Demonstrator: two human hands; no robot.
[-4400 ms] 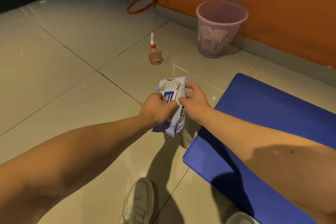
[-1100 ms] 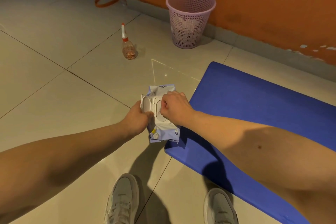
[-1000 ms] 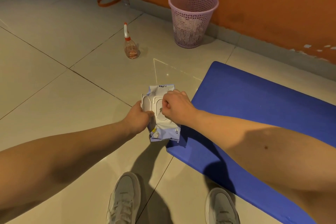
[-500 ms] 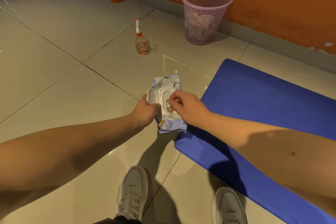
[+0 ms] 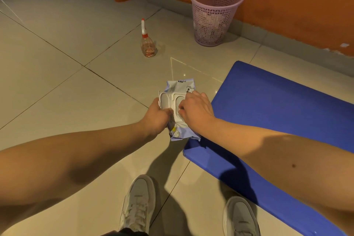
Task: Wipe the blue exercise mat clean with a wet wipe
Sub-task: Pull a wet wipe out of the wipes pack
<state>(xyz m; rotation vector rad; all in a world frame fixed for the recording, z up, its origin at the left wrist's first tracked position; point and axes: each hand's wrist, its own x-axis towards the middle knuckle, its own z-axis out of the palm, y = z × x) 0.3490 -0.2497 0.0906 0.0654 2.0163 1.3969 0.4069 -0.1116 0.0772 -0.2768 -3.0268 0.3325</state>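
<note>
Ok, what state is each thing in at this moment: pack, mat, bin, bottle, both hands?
wipe pack, held in the air, no wipe visibly out.
flip lid, open, swung left.
left hand, grips the pack's left edge.
right hand, fingers curled at the opening; their hold is hidden.
blue mat, lying flat, untouched.
pink bin, upright, pale crumpled stuff inside.
bottle, upright, nozzle on.
</note>
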